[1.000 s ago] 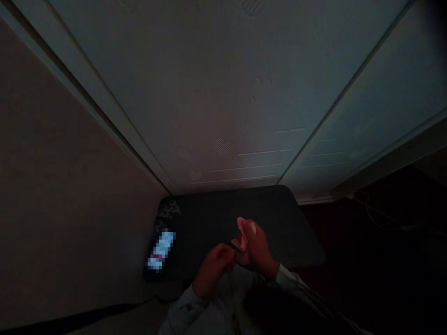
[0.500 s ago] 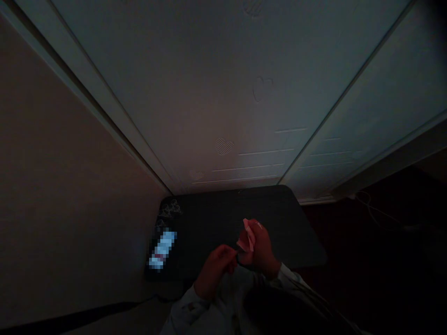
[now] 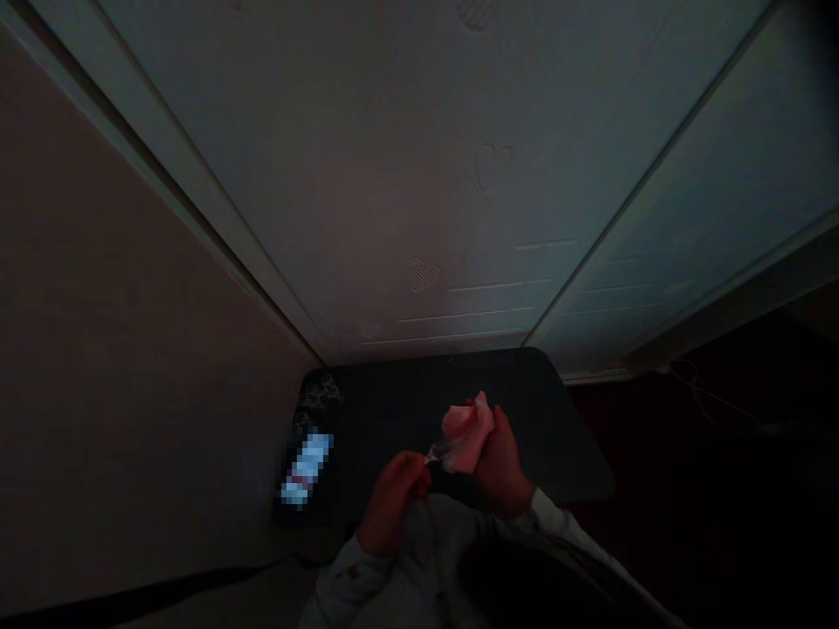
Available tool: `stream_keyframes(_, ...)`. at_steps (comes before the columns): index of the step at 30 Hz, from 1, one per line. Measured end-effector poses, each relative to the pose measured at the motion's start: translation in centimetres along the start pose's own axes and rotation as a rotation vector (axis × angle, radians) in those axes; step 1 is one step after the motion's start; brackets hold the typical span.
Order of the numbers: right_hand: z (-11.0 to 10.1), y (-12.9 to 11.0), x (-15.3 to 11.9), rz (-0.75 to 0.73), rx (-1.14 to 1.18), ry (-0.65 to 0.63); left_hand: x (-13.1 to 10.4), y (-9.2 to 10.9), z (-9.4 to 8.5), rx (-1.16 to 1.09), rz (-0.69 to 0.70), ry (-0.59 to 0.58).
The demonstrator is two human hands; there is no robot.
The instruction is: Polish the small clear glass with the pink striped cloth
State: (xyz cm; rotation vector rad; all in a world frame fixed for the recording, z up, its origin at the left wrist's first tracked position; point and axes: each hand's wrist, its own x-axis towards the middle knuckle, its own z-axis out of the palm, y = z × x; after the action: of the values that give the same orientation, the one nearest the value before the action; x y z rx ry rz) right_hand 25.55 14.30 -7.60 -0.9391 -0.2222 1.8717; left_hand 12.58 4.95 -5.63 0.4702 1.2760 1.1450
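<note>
From where I stand in this dim room, I see 2 hands at work above the near edge of a dark desk [image 3: 386, 419]. The right hand [image 3: 508, 467] holds a crumpled pink piece [image 3: 470, 437], its fingers closed around the right side; whether it is paper or cloth, I can't tell. The left hand [image 3: 391, 500] is pinched narrow on a thin, pale, shiny strip [image 3: 438, 452], which runs right to the pink piece, so the 2 hands stay a little apart. At the desk's left end lies a bright oblong [image 3: 307, 467], blurred into blocks, with a clear tangle [image 3: 321, 390] just beyond it in the far left corner. Behind the desk rises a pale panel [image 3: 367, 175] marked with hearts and lines.
</note>
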Motion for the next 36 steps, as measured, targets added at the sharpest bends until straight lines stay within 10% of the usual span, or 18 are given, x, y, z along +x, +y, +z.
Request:
stream_keyframes(10,1.1,1.5,-3.0,-0.367,-0.886,-0.384,0.2,0.8,-0.5,0.23,0.043,-0.012)
stream_keyframes(14,1.0,1.2,-2.8,-0.449,-1.02,-0.34,0.0,1.1,-0.1,0.286,0.035,-0.04)
stream_keyframes(36,2.0,0.0,-1.8,0.046,-0.336,0.009,0.1,0.7,1.0,0.449,0.157,-0.161)
